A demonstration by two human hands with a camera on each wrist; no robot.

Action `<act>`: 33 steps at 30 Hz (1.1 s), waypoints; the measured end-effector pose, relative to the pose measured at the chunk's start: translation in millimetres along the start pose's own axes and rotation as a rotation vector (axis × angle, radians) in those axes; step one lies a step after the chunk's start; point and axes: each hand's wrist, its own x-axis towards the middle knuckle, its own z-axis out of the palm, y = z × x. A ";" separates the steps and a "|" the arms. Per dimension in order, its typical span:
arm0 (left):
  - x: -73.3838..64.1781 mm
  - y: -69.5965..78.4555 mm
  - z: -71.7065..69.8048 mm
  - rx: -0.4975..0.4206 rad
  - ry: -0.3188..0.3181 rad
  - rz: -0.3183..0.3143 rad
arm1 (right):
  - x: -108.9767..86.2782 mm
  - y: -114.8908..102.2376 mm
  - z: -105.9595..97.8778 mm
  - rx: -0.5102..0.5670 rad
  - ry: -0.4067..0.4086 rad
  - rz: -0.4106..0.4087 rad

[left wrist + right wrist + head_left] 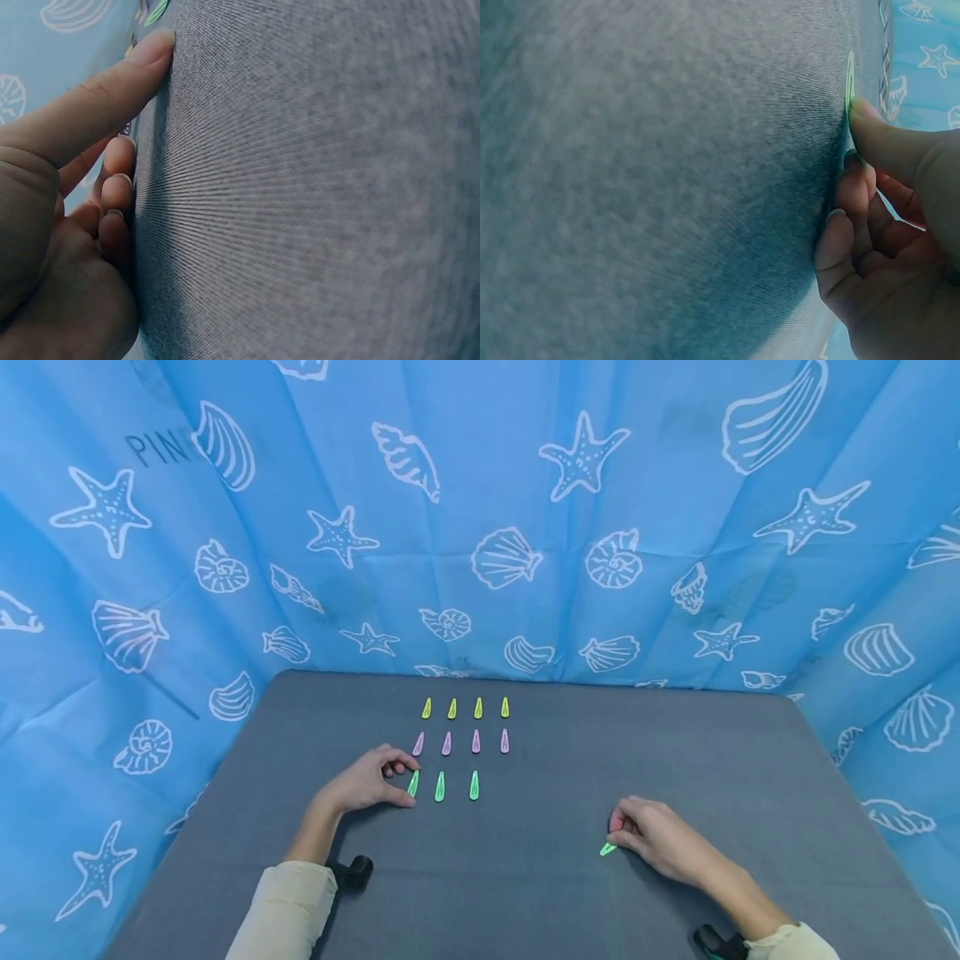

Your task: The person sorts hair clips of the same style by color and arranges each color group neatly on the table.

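Observation:
At the left end of a row of green snap hair clips, my left hand [371,778] has its thumb and index finger at the two ends of a slightly tilted green hair clip [413,783]. Two more green hair clips, one in the middle [440,787] and one on the right [474,786], lie beside it. Farther right, my right hand [658,837] pinches another green hair clip [607,849] between thumb and fingers, low over the grey table; the right wrist view shows this clip [850,79] sticking out past the thumb. In the left wrist view the thumb [112,94] touches the cloth.
Behind the green row lie a row of several pink hair clips [476,742] and a row of several yellow ones [478,707]. Grey cloth covers the table [555,860]. A blue shell-print curtain [480,510] hangs along its back and sides.

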 end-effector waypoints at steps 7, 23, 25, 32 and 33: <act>0.8 -0.3 -0.6 0.001 0.004 -0.008 | 1.0 -5.4 -3.3 -0.064 0.046 0.004; 0.0 -0.1 -0.6 0.011 0.004 0.000 | 28.1 -35.0 -17.2 -0.049 0.260 -0.015; 0.1 -0.3 -0.8 0.006 0.002 0.001 | 33.4 -38.2 -14.3 -0.023 0.252 -0.034; 1.8 -2.4 -0.9 -0.011 -0.003 0.022 | 58.8 -48.0 4.7 0.041 0.221 -0.045; 2.0 -2.8 -0.8 -0.011 -0.004 0.024 | 63.0 -49.2 8.4 0.057 0.218 -0.039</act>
